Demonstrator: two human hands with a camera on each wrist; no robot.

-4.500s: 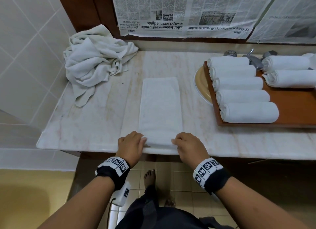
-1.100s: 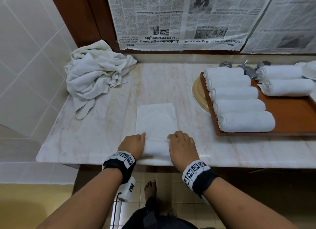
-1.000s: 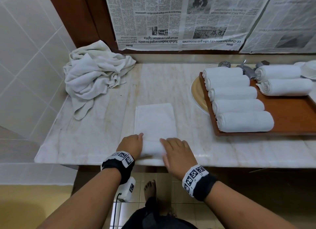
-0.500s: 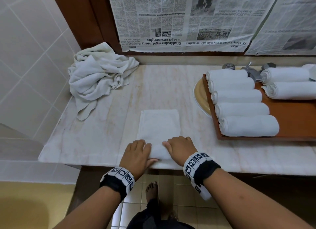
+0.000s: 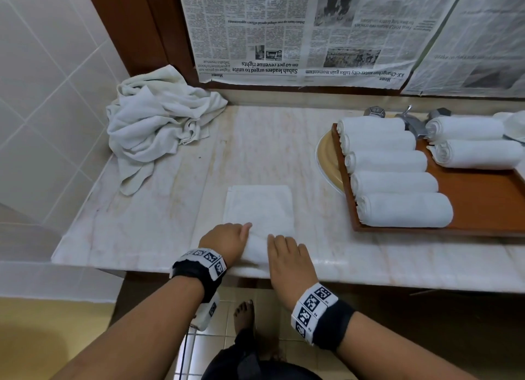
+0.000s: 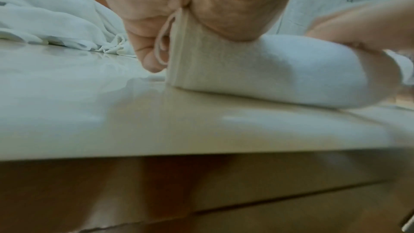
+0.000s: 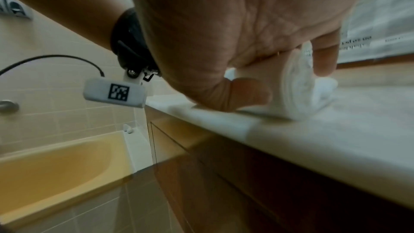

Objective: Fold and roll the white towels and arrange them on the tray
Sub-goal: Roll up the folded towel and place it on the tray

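Marble, pale and veined, made up the tabletop (image 5: 159,232), and the towel (image 5: 260,209) being rolled lay at its near edge, the rolled part right at the lip and the flat part reaching away toward the wall. The left hand (image 5: 224,239) gripped the roll's left end, fingers curled on it, a loose thread showing beside them in the left wrist view. The right hand (image 5: 287,254) pressed on the roll's right end, thumb tucked against it and fingers bent over the top. Bare marble stretched beyond the towel to the back wall and to both sides. One crumpled heap (image 5: 153,129) of white cloth sat in the far left corner against the tiles. To the right, well apart from the hands, the tray (image 5: 483,203) held seven rolled towels: five in a column (image 5: 392,169) along its left side and two (image 5: 471,141) at the back right. Newspaper (image 5: 298,30) covered the wall behind.
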